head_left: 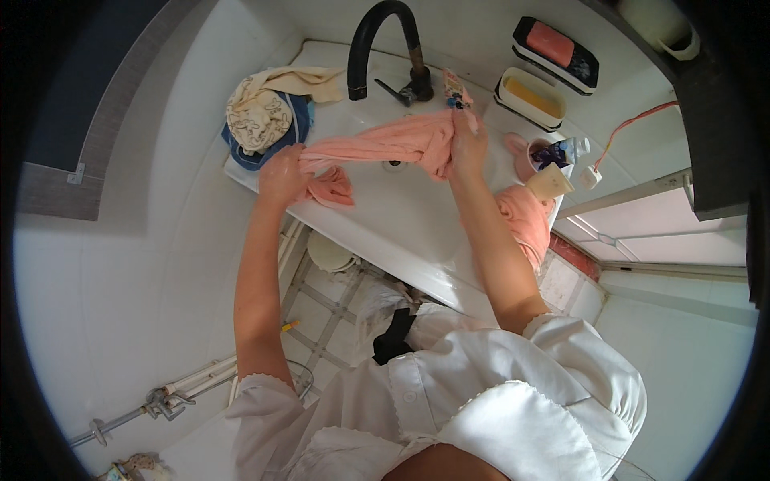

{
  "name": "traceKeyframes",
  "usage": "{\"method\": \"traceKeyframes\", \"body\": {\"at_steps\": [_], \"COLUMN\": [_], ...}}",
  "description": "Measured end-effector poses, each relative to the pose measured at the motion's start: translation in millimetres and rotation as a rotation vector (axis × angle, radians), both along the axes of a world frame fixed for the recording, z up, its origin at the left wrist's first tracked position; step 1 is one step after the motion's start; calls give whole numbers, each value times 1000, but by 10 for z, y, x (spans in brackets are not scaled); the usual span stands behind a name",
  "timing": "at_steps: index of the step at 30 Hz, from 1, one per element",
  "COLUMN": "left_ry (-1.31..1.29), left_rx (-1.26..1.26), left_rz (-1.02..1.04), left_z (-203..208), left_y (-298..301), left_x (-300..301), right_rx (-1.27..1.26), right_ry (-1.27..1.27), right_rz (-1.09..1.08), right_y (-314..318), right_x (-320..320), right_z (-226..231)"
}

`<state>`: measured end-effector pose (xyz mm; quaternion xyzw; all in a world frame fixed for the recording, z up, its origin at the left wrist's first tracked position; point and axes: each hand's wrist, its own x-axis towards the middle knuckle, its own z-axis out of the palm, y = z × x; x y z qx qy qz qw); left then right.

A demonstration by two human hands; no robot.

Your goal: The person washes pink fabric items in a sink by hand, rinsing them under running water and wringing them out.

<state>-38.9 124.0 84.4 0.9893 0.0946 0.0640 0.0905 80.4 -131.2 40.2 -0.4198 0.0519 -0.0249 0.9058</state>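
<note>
A pink cloth (385,141) is stretched in a loose twist between my two hands, above the white washbasin (385,232). My left hand (281,176) is wrapped round one end near the basin's left edge, and a short tail of cloth hangs below it. My right hand (468,148) grips the other end to the right of the drain. Part of the cloth bunches and droops beside that hand. Behind the cloth rises a black faucet (383,48) with a lever handle.
Cream and blue folded fabric (261,120) is piled at the basin's left corner. At right stand a pink mug (526,157), a cream tube (549,183) and another pink cloth (525,220). Soap dishes (529,98) hang on the wall. A red cord (630,124) runs nearby.
</note>
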Motion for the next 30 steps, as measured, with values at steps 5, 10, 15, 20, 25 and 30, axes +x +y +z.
{"method": "traceKeyframes", "body": {"at_steps": [5, 10, 15, 20, 25, 30], "left_ry": [454, 362, 827, 587, 763, 402], "left_rx": [-91, 183, -117, 9, 76, 209], "left_rz": [-4, -123, -113, -42, -177, -301], "left_z": [-52, -880, -870, -1378, -1188, -1444], "left_y": [-375, -14, -104, -136, -344, -252], "left_x": [30, -120, 277, 345, 551, 406], "right_rx": [-289, -474, -608, -1052, -1389, -1851], "right_ry": [114, 239, 248, 151, 39, -51], "right_rz": [-22, -94, -345, -327, 109, 446], "right_y": [-61, -128, -153, 142, 276, 447], "right_x": [30, -249, -451, -777, -833, -860], "right_z": [-412, -826, -999, -991, -1194, -1175]}}
